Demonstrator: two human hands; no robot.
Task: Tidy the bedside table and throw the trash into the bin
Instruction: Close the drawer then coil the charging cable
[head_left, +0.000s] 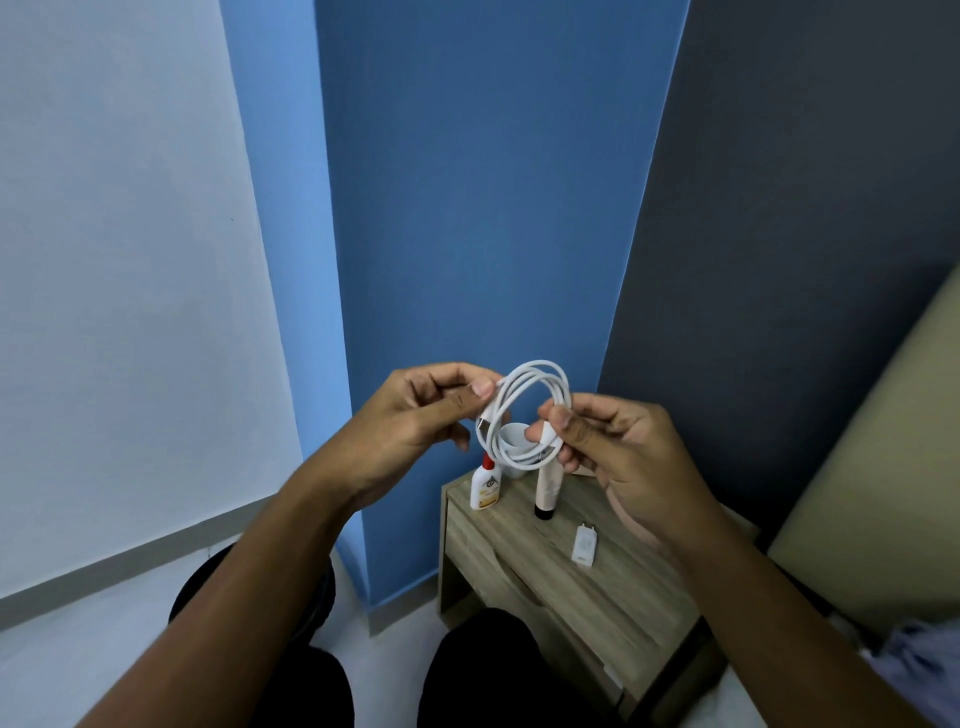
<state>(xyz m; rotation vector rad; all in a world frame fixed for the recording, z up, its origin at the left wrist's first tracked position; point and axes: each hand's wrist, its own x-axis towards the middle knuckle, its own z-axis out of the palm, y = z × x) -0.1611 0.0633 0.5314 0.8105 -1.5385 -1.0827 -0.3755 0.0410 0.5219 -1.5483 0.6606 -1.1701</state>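
Note:
A white charging cable (524, 379) is wound into a small coil and held in the air above the wooden bedside table (613, 597). My left hand (415, 415) pinches one side of the coil near a plug end. My right hand (618, 447) grips the other side by the second plug. On the table lie a white charger plug (584, 546), a white bottle with a red cap (485, 486), an upright beige tube with a black cap (546, 491) and a white cup (514, 436), partly hidden behind the coil.
The table stands in a corner against a blue wall (467, 234), with a beige bed headboard (872, 499) to its right. My knees in dark trousers (478, 670) are just in front of the table. Pale floor (104, 639) lies to the left.

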